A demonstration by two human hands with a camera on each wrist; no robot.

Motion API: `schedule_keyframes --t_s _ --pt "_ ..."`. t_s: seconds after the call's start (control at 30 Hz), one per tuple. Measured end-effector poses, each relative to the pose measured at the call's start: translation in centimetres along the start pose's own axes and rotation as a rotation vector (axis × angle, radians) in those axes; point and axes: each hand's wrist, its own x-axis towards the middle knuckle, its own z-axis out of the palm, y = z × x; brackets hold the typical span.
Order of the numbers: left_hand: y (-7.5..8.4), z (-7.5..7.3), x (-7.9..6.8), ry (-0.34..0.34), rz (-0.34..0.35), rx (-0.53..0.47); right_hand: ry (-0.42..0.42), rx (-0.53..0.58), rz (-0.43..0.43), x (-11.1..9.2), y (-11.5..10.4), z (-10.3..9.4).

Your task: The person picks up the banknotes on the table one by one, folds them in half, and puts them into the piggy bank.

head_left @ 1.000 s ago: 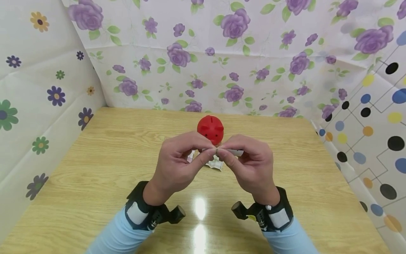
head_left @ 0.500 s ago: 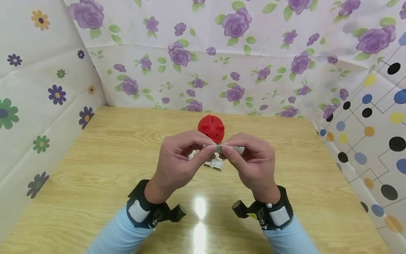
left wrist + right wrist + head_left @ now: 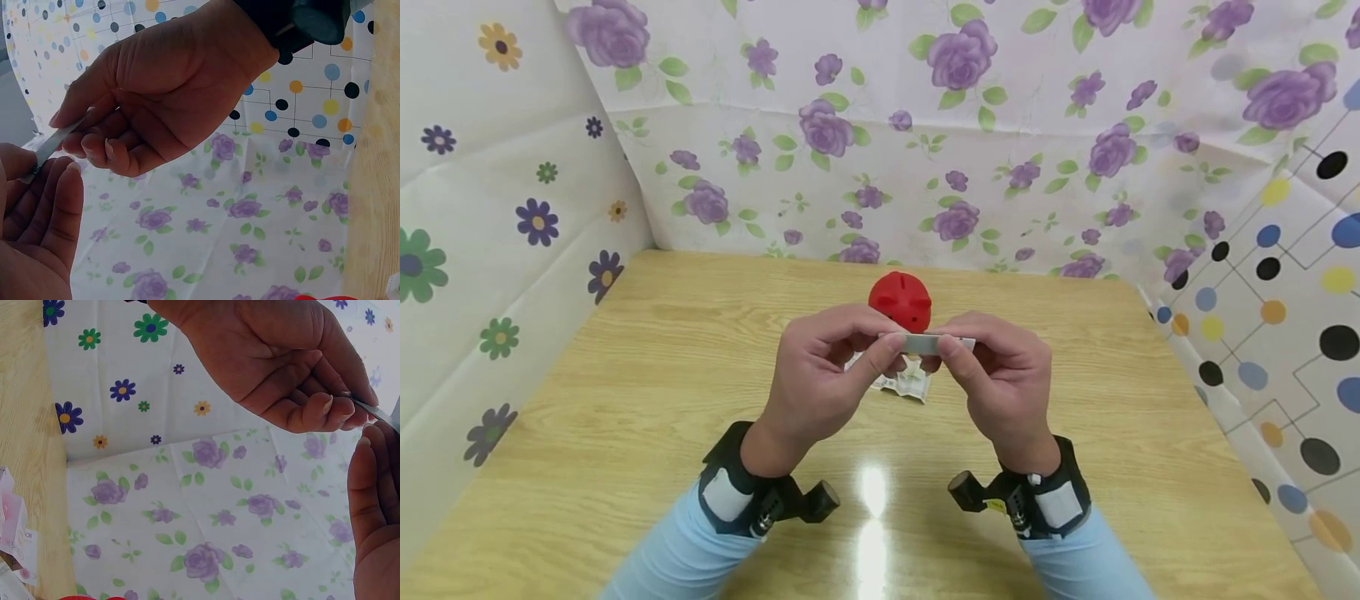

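Between both hands, a narrow pale grey-green strip of folded paper (image 3: 921, 344) stretches level above the table. My left hand (image 3: 820, 375) pinches its left end between thumb and fingers. The other end is pinched by my right hand (image 3: 1006, 379) in the same way. In the left wrist view the folded paper (image 3: 53, 144) shows edge-on, thin and stiff. Behind the hands stands a round red piggy bank (image 3: 900, 296) with a slot on top, its lower front hidden by the fingers. Folded, printed paper pieces (image 3: 913, 383) lie on the table beneath, partly covered by the hands.
The wooden table (image 3: 700, 308) has patterned cloth on three sides, with a purple-flowered cloth (image 3: 820, 183) at the back. Pink and white folded papers (image 3: 14, 522) show at the left edge of the right wrist view. Cameras are strapped to both wrists.
The folded paper has tilted so its flat face shows. My hands have risen slightly and the thumbs have slid apart along it, exposing more of its middle.
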Motion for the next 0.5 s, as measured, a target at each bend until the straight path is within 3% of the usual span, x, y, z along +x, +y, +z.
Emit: schedule_keyframes --t_s 0.17,0.33,0.5 --pt "-0.07 -0.31 -0.11 0.004 -0.038 -0.009 -0.006 0.026 0.004 -0.08 0.24 -0.14" --pt "0.04 -0.35 -0.18 0.001 -0.021 -0.021 0.019 0.015 0.016 -0.35 0.54 -0.26" --pt "0.24 0.10 0.15 0.012 0.086 0.045 0.227 0.005 0.032 -0.61 1.02 0.24"
